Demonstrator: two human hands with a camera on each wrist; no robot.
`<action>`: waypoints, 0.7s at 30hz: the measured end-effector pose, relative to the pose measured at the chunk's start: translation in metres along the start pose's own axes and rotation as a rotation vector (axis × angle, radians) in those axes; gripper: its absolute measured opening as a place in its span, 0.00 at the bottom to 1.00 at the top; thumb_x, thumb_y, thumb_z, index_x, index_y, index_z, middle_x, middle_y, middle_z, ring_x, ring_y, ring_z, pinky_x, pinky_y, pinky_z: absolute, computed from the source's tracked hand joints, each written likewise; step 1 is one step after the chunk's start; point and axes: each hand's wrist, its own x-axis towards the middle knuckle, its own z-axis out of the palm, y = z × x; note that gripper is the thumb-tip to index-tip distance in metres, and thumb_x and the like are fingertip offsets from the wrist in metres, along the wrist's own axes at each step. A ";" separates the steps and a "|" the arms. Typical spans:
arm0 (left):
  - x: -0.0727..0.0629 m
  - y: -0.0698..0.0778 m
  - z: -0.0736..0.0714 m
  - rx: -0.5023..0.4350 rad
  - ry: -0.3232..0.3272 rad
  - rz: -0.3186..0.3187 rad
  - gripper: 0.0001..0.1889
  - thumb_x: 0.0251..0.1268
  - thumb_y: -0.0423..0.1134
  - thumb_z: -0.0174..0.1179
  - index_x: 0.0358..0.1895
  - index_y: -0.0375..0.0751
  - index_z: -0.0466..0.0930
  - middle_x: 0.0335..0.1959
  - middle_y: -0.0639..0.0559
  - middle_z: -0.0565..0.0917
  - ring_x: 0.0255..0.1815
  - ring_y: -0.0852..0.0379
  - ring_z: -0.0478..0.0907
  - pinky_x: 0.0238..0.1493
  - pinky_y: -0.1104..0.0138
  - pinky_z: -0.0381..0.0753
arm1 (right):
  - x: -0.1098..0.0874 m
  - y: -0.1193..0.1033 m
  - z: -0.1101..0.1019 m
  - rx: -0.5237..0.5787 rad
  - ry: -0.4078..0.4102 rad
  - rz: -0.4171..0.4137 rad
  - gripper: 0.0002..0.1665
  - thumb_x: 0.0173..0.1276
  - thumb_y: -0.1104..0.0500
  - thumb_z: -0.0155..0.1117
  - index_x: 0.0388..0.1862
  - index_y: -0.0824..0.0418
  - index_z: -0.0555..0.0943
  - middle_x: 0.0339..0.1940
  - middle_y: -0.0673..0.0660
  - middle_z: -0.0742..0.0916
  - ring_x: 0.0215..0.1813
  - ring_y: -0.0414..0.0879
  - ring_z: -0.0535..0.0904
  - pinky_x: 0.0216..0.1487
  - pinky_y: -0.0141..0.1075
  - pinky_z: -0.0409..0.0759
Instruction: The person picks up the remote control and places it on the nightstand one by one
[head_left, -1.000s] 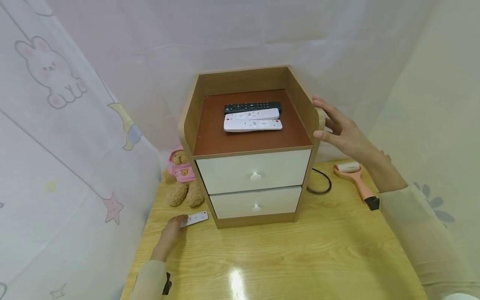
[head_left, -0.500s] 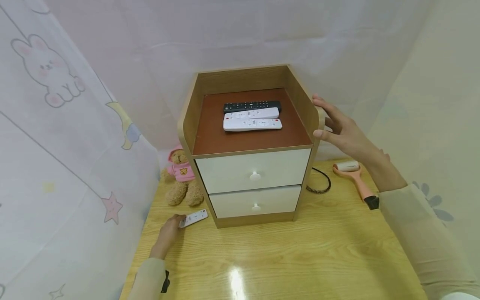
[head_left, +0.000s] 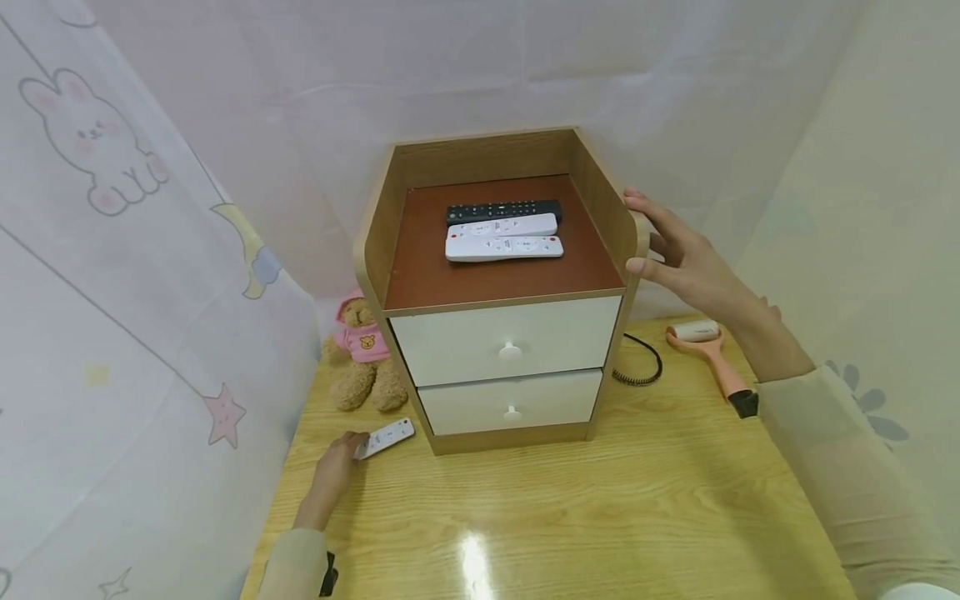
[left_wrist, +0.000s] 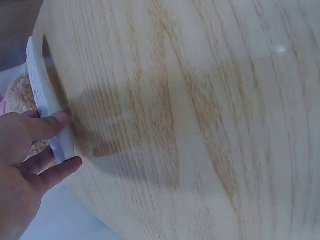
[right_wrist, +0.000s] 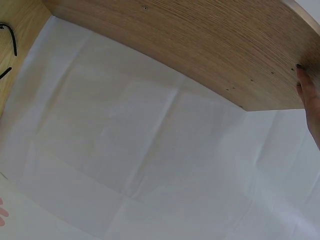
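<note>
On the left, my left hand (head_left: 333, 471) pinches the near end of a white remote control (head_left: 390, 437) between thumb and fingers. In the left wrist view the remote (left_wrist: 41, 85) is tilted on its edge, close over the wooden table, and casts a shadow beside it. My right hand (head_left: 693, 267) rests its spread fingers on the right side panel of a small wooden cabinet (head_left: 510, 442). In the right wrist view, only a few fingers (right_wrist: 307, 90) show against that panel. On the cabinet's brown top lie two white remotes (head_left: 504, 247) and a black remote (head_left: 504, 212), side by side.
Two white drawers (head_left: 450, 350) with round knobs front the cabinet. A teddy bear (head_left: 367, 350) in pink sits against its left side. To the right are a black coiled hair band (head_left: 637, 382) and an orange lint roller (head_left: 712, 354). Patterned cloth (head_left: 187, 333) encloses the table.
My left hand has drawn the white remote slightly toward me and to the left, turning it a little. My right hand stays on the cabinet's side.
</note>
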 end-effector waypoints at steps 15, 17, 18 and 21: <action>-0.009 0.001 -0.021 -0.037 0.101 -0.009 0.29 0.49 0.17 0.65 0.59 0.33 0.75 0.55 0.37 0.78 0.55 0.33 0.74 0.47 0.40 0.78 | 0.000 -0.002 0.000 -0.028 0.006 0.049 0.41 0.68 0.76 0.53 0.77 0.59 0.54 0.80 0.53 0.53 0.67 0.55 0.68 0.59 0.25 0.73; -0.010 0.002 -0.025 -0.034 0.111 -0.001 0.29 0.49 0.18 0.66 0.59 0.34 0.75 0.55 0.37 0.78 0.55 0.33 0.74 0.47 0.40 0.78 | -0.001 -0.002 0.000 -0.026 0.004 0.054 0.41 0.69 0.76 0.53 0.77 0.59 0.54 0.80 0.53 0.52 0.67 0.56 0.68 0.59 0.25 0.73; -0.010 0.003 -0.027 -0.031 0.116 0.004 0.29 0.49 0.18 0.66 0.59 0.34 0.75 0.55 0.38 0.78 0.55 0.33 0.74 0.47 0.40 0.78 | -0.001 -0.003 0.000 -0.024 0.002 0.056 0.41 0.69 0.75 0.53 0.77 0.59 0.54 0.80 0.53 0.52 0.67 0.56 0.68 0.58 0.25 0.73; -0.012 0.007 -0.033 -0.030 0.133 0.017 0.29 0.49 0.18 0.66 0.59 0.35 0.75 0.55 0.38 0.78 0.55 0.34 0.74 0.45 0.40 0.79 | -0.001 -0.002 0.000 -0.027 -0.001 0.062 0.41 0.69 0.75 0.53 0.77 0.59 0.53 0.80 0.53 0.52 0.66 0.56 0.68 0.59 0.25 0.73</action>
